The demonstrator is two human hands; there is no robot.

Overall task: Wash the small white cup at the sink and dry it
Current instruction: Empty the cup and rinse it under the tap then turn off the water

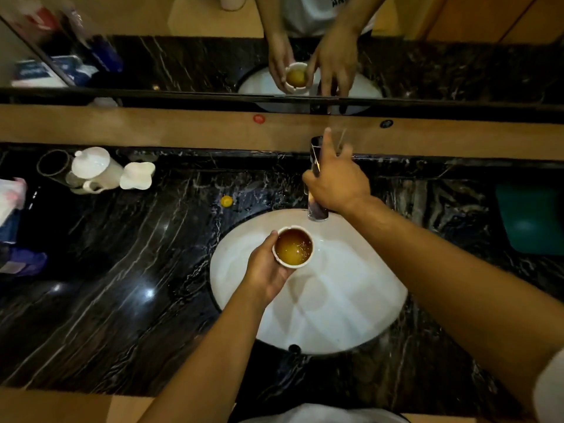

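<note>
My left hand (pixel 268 267) holds the small white cup (pixel 294 246) upright over the white sink basin (pixel 335 300), just below the tap's spout. The cup holds amber-brown liquid. My right hand (pixel 337 178) rests on top of the tall chrome tap (pixel 317 190) at the back of the basin, fingers wrapped over its lever. No water stream is visible. The mirror above repeats both hands and the cup.
Black marble counter (pixel 137 254) surrounds the basin. A white teapot (pixel 94 169), a white wavy dish (pixel 137 175) and a clear glass (pixel 53 166) stand at back left. A small yellow object (pixel 226 201) lies near the basin. A green towel-like thing (pixel 531 218) sits right.
</note>
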